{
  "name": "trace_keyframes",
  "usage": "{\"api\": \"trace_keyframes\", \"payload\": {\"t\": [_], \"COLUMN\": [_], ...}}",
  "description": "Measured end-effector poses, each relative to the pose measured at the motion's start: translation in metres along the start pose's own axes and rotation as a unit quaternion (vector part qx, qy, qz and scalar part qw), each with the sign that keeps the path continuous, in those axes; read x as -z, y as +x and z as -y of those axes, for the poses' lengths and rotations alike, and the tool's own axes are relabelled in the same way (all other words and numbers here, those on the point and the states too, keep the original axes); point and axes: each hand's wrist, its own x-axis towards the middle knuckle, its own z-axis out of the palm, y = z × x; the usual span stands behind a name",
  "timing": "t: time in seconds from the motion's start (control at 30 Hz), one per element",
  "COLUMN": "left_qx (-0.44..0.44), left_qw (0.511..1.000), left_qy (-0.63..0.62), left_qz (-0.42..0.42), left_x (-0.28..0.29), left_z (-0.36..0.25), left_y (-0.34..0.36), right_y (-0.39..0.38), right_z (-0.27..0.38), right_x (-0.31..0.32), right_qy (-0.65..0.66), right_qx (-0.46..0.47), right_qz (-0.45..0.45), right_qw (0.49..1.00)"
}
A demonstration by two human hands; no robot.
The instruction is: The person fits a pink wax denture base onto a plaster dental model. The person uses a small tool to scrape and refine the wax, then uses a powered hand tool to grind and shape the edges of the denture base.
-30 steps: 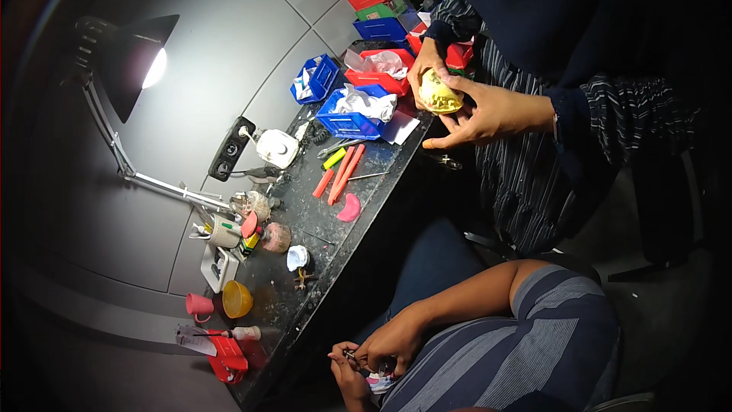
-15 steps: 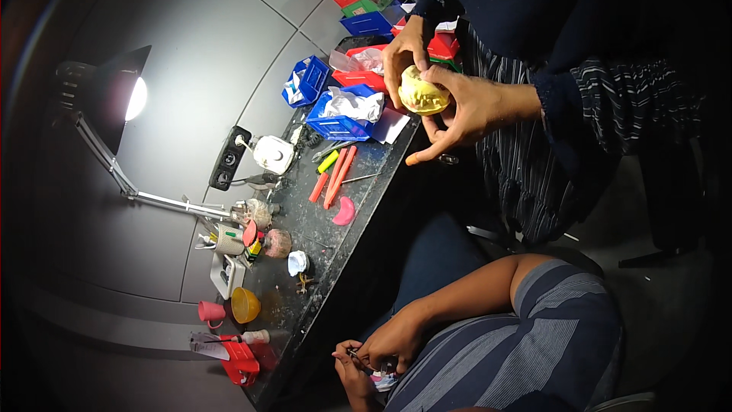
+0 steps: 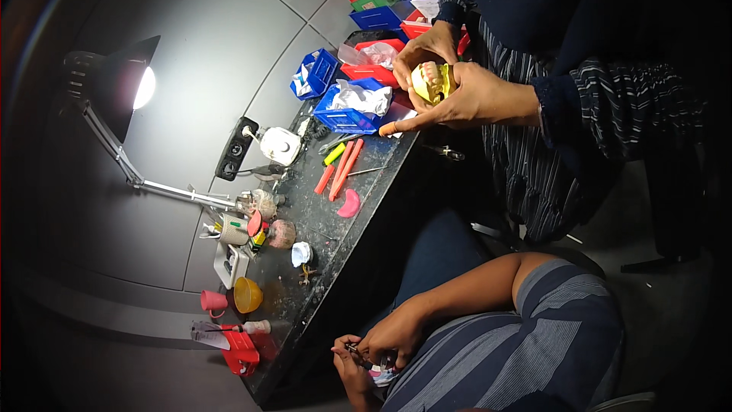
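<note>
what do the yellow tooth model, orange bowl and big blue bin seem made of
Yellow tooth model: perhaps plaster; body opaque, finish unclear. Orange bowl: smooth plastic or rubber, evenly coloured. Big blue bin: likely smooth moulded plastic; thin, uniform walls.

A black-shaded lamp (image 3: 114, 80) with a jointed white arm is lit before the grey panelled wall (image 3: 248, 38). On the speckled black worktop (image 3: 316, 217), crumpled white material (image 3: 358, 98) is contained in an open blue plastic bin (image 3: 347, 121). Nearby, coral-red sticks (image 3: 348, 169) are laid beside a short yellow cylinder (image 3: 334, 154). A round amber bowl (image 3: 247, 296) is placed near a pink handled mug (image 3: 210, 302).
</note>
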Motion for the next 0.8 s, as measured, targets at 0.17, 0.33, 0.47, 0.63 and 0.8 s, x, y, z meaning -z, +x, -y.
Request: {"api": "trace_keyframes", "payload": {"t": [0.17,0.33,0.47,0.63,0.8], "left_qx": [0.011,0.034,0.026,0.018,0.017], "left_qw": [1.0,0.999,1.0,1.0,0.999], "left_qy": [-0.01,-0.016,-0.014,0.0,0.025], "left_qz": [-0.004,-0.005,-0.006,0.004,0.015], "left_x": [0.0,0.0,-0.002,-0.005,-0.004], "left_z": [0.003,0.002,0.001,0.002,-0.001], "left_y": [-0.001,-0.002,-0.002,0.001,0.002], "right_y": [0.002,-0.001,-0.003,-0.001,-0.001], "right_z": [0.002,0.005,0.005,-0.003,0.005], "right_x": [-0.002,0.003,0.002,-0.002,0.004], "right_qy": [-0.007,-0.011,0.012,-0.004,-0.008], "right_qx": [-0.004,0.023,0.047,0.042,0.025], "right_qz": [0.005,0.001,-0.03,-0.022,0.021], "right_qw": [1.0,1.0,0.998,0.999,0.999]}}
